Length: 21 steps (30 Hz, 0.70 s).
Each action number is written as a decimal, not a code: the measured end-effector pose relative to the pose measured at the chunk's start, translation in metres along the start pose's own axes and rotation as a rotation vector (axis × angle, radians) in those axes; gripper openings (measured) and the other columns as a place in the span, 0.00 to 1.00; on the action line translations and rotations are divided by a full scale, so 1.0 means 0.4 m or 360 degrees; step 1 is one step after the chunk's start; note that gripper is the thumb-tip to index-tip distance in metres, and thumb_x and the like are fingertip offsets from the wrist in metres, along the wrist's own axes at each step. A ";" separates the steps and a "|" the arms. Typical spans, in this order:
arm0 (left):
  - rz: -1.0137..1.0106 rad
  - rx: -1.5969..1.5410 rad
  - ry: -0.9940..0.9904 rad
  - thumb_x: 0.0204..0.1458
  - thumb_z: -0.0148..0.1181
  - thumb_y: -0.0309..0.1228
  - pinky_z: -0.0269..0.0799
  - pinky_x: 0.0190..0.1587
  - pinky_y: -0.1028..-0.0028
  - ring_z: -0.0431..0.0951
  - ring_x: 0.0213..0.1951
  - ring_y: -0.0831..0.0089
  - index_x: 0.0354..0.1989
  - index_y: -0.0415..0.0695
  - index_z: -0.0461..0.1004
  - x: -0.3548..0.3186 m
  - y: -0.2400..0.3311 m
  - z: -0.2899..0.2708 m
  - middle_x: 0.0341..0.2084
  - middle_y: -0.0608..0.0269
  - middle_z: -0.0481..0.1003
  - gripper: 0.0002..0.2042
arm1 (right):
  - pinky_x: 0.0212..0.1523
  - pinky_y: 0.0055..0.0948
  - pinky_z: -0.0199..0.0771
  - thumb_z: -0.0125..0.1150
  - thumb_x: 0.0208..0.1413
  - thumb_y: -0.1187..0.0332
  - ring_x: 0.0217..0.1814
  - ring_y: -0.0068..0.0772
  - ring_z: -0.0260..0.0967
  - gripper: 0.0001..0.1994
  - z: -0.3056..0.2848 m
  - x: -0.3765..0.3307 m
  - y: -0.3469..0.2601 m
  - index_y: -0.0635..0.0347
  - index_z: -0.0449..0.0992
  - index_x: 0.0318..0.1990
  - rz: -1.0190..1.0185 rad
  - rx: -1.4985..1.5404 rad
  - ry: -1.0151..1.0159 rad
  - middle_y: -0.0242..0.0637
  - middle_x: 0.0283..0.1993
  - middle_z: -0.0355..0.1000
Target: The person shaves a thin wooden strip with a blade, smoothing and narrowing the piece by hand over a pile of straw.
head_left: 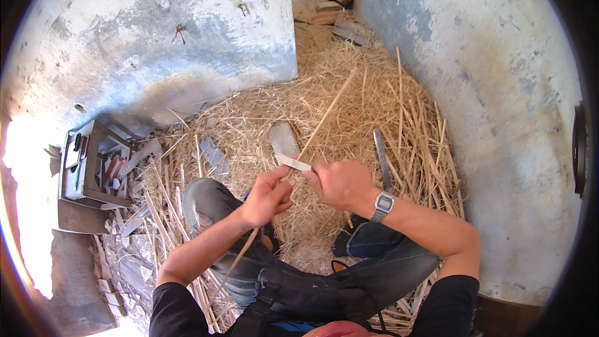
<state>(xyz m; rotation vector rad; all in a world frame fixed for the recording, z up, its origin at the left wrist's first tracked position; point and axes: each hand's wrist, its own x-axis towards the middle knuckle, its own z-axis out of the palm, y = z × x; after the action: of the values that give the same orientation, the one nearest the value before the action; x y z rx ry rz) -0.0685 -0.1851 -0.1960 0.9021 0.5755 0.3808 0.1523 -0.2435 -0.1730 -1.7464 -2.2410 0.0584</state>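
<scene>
My left hand [268, 198] is closed around a long thin strip of what looks like bamboo or cane [327, 114]. The strip slants from far right, through my fingers, down past my left knee. My right hand [342, 184] grips a knife, its handle hidden in the fist. The pale blade [292, 162] points left and lies across the strip, just beyond my left fingertips. Both hands meet above the shavings, between my bent knees. A grey block [284, 140] rests on the shavings beyond the blade.
Straw-like shavings [249, 109] cover the floor. Long strips [412, 143] pile up along the right wall, beside a long dark metal blade [381, 156]. A small wooden cabinet [93, 165] with tools stands at left. Bricks and wood scraps [337, 9] lie at the far end.
</scene>
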 end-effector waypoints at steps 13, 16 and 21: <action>0.0231 0.0153 0.0109 0.70 0.47 0.26 0.48 0.19 0.78 0.50 0.14 0.87 0.77 0.41 0.50 0.007 -0.004 0.005 0.13 0.77 0.54 0.27 | 0.16 0.47 0.69 0.46 0.71 0.53 0.14 0.51 0.70 0.21 0.012 0.031 0.051 0.59 0.74 0.33 0.0005 0.0100 -0.0123 0.45 0.14 0.69; 0.0367 0.0177 0.0141 0.70 0.47 0.25 0.48 0.19 0.78 0.51 0.14 0.87 0.74 0.40 0.55 0.008 0.022 0.039 0.13 0.78 0.55 0.25 | 0.16 0.48 0.68 0.49 0.69 0.52 0.13 0.50 0.70 0.19 0.018 0.045 0.153 0.58 0.73 0.32 0.0278 0.0008 0.0199 0.44 0.14 0.70; 0.0398 0.0576 0.0273 0.68 0.49 0.24 0.52 0.20 0.79 0.57 0.18 0.89 0.75 0.39 0.54 0.013 0.019 0.021 0.16 0.78 0.60 0.27 | 0.14 0.47 0.69 0.48 0.70 0.53 0.13 0.48 0.71 0.20 -0.016 0.013 0.009 0.60 0.75 0.33 0.0050 0.0179 -0.0050 0.45 0.14 0.70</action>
<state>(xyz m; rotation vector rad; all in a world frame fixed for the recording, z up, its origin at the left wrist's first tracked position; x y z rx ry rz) -0.0599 -0.1832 -0.1873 1.3041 0.7047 0.5958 0.1560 -0.2387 -0.1666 -1.7328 -2.1870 0.2153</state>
